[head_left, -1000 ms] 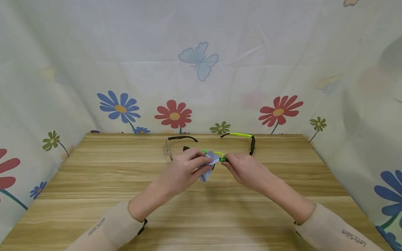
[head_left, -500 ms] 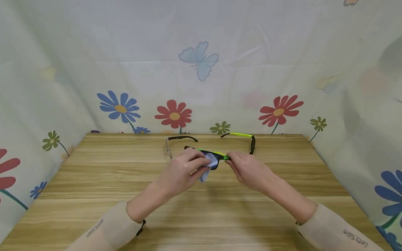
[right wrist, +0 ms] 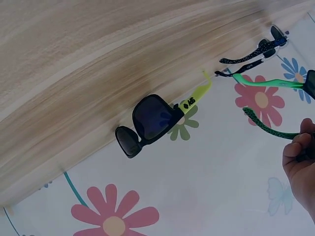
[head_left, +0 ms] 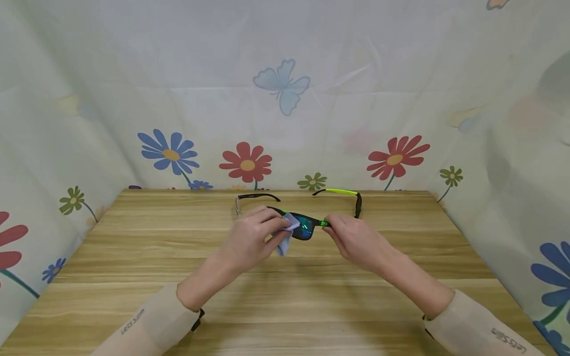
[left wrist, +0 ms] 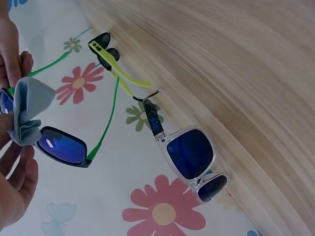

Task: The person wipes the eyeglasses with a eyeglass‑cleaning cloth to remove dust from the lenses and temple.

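My left hand (head_left: 249, 232) pinches a light blue cloth (head_left: 285, 242) between thumb and fingers. The cloth lies against the front of black-framed sunglasses (head_left: 304, 228) with blue-green mirrored lenses and green temples. In the left wrist view the cloth (left wrist: 32, 105) covers the middle of the frame, and one blue lens (left wrist: 62, 146) shows beside it. My right hand (head_left: 356, 237) grips the sunglasses at their right end, by the hinge. The pair is held up above the table, temples pointing away. My left fingers hide the left part of the frame.
Sunglasses with a clear frame (left wrist: 189, 152) stand at the back left of the wooden table (head_left: 303, 306). Another black pair with yellow-green temples (right wrist: 155, 118) stands at the back right. A flowered curtain (head_left: 285, 138) hangs behind and at both sides.
My left hand has slid leftward with the cloth, uncovering the lens nearer my right hand. My right hand has shifted slightly right, still gripping the sunglasses.
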Tool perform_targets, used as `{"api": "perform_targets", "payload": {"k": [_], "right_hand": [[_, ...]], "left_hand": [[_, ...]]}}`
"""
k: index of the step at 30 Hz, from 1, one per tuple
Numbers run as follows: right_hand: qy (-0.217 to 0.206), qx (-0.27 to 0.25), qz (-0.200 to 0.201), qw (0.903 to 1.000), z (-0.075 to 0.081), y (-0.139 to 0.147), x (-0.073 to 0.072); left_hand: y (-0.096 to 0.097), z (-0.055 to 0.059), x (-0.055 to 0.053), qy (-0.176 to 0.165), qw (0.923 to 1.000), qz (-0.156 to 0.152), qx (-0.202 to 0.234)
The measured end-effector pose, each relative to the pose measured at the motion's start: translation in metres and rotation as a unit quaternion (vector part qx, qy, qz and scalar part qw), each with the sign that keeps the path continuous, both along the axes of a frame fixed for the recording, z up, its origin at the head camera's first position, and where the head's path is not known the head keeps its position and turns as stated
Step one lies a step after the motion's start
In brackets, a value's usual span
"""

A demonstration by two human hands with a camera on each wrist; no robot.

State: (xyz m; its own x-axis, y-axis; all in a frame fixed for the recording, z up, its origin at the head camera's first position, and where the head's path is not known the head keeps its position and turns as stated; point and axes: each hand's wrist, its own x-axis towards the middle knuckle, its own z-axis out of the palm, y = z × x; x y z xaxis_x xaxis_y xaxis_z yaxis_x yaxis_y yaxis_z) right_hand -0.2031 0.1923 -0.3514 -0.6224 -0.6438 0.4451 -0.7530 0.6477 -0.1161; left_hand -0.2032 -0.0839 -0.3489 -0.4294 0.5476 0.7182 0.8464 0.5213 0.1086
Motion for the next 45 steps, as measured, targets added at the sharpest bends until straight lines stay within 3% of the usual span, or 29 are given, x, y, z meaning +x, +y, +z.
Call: {"api": "perform_targets", "payload": {"k": [8,20,34,45], "right_hand": [[0.015,-0.008,0.02,0.9997,-0.003,-0.002,-0.001],[0.069,-0.019,0.064,0.9954,-0.01,-0.009,-0.003],[0.068,-0.022,0.063,0.9955,-0.01,-0.01,-0.003],[0.012,-0.008,0.024,0.9996,-0.003,-0.004,-0.001]], "left_hand": [[0.001,0.001,0.0,-0.002,1.0,0.002,0.003],[0.012,0.003,0.007,0.025,0.9995,-0.018,0.001],[0.014,0.001,0.008,0.02,0.9996,-0.021,0.001],[0.008,0.0,0.007,0.002,1.0,-0.008,-0.003]]}}
